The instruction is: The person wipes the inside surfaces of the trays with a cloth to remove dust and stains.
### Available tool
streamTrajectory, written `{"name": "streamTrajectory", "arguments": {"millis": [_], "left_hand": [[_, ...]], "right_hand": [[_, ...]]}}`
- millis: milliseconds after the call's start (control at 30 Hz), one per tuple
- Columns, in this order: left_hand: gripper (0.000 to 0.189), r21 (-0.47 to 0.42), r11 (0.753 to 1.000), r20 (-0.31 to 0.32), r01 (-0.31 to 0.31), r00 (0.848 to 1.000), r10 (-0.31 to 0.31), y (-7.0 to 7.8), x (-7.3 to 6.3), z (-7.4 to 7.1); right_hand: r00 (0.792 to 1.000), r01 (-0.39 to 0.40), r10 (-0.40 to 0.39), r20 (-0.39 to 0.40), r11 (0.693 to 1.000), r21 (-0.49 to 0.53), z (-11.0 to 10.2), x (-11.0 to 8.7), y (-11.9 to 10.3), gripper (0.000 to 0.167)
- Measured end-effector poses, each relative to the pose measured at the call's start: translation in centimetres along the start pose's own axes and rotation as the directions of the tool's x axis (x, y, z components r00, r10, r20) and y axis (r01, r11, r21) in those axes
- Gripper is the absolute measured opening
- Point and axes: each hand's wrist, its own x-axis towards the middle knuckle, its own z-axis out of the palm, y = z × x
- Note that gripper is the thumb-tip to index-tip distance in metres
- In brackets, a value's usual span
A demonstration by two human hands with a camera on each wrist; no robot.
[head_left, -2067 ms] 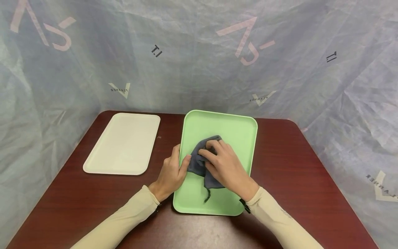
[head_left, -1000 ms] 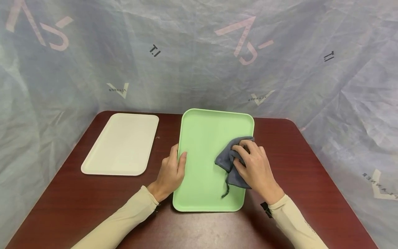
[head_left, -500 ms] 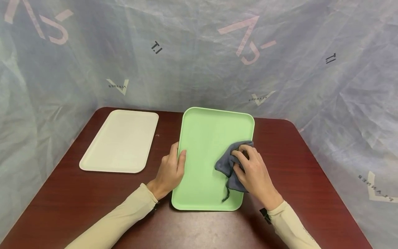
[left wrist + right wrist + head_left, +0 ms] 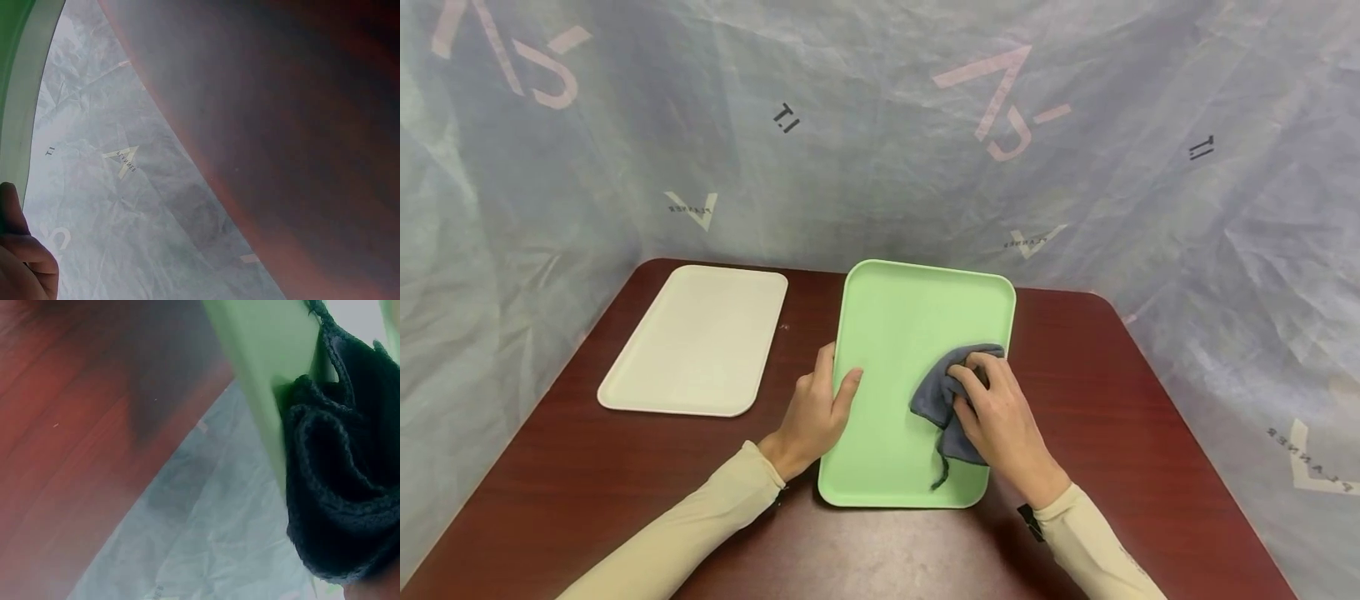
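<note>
A light green tray [image 4: 887, 333] is held tilted above the table, its far end raised. My left hand [image 4: 812, 412] grips its left rim, thumb on the inner face and fingers behind. In the left wrist view, fingers [image 4: 31, 256] curl at the edge of the tray [image 4: 19, 125]. My right hand [image 4: 1003, 421] pinches a bunched dark grey-blue cloth [image 4: 934, 396] against the tray's right side. A frayed strand dangles from its lower corner. The right wrist view shows the folded cloth [image 4: 344, 469] overlapping the tray's edge [image 4: 250, 394], with most of the hand out of sight.
A white tray [image 4: 700, 342] lies flat on the dark red table [image 4: 1090, 400], left of the green one. Grey fabric sheeting [image 4: 865, 183] with printed letters hangs behind the table and along both sides.
The right hand and cloth have shifted from the green tray's middle to its right edge, then slightly back left and down. The left hand keeps its grip on the left rim.
</note>
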Motion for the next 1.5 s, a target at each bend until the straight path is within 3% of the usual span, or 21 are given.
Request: {"name": "streamTrajectory", "arguments": {"millis": [500, 900, 1067, 1333, 1500], "left_hand": [[0.055, 0.035, 0.999, -0.015, -0.034, 0.999, 0.035, -0.2, -0.2, 0.2], [0.058, 0.026, 0.998, -0.024, -0.059, 0.998, 0.06, -0.3, -0.5, 0.3], [0.058, 0.034, 0.998, -0.033, -0.057, 0.998, 0.058, -0.4, -0.5, 0.3], [0.059, 0.051, 0.996, -0.013, -0.07, 0.997, 0.07, -0.3, -0.5, 0.4], [0.057, 0.073, 0.995, -0.015, -0.07, 0.997, 0.071, -0.4, -0.7, 0.5]], "right_hand": [[0.98, 0.19, -0.192, 0.047, 0.981, 0.047, 2.4, 5.4, -4.2, 0.028], [0.953, 0.3, -0.3, 0.028, 0.954, 0.026, 3.5, 7.8, -6.3, 0.021], [0.954, 0.294, -0.296, 0.04, 0.954, 0.053, 3.5, 8.1, -6.4, 0.021], [0.97, 0.233, -0.242, 0.019, 0.95, 0.207, 3.5, 7.2, -6.1, 0.02], [0.97, 0.223, -0.238, 0.043, 0.948, 0.227, 3.6, 6.5, -6.0, 0.019]]}}
